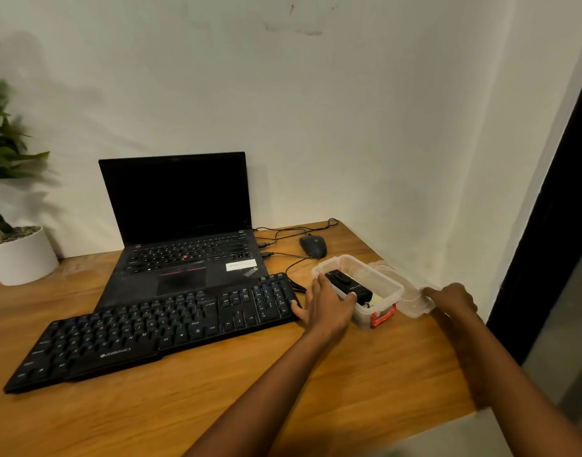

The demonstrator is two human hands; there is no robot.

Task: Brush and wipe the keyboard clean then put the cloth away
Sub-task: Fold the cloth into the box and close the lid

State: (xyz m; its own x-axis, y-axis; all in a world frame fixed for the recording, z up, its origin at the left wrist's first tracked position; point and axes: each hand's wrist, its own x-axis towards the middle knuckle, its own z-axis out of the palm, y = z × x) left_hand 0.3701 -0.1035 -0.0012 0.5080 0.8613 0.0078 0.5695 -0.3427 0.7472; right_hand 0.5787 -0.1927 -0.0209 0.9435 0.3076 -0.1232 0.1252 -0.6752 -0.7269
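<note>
1. Right now I see 2 bare hands out over a brown wooden table (217, 397).
2. The black keyboard (157, 328) lies flat on the table, a bit slanted. Its far edge sits on the front of an open black laptop (184, 232) with a dark screen.
3. Just to the right of the keyboard is a clear plastic box (393, 286) with no lid on it. It has a red clip (383, 316) on its near end.
4. In the box lies a long black block (347, 285) with small white words that I cannot read. Under its near end a pale yellow thing (378, 300) peeks out. I cannot tell if it is the cloth.
5. The left hand (325, 306) is spread flat on the left side of the box. Its fingers are straight and apart. The thumb lies over the near rim, touching the black block, and the little finger touches the right end of the keyboard. It is not wrapped around anything.
6. The right hand (454, 298) is on the far side of the box. Its fingers are curled on the edge of the clear lid (414, 300), which sits just beside the box on the right.
7. A black mouse (312, 245) rests behind the box, and its wire runs to the laptop.
8. A white pot (19, 258) with a green plant stands at the far left, by the white wall (349, 127).
</note>
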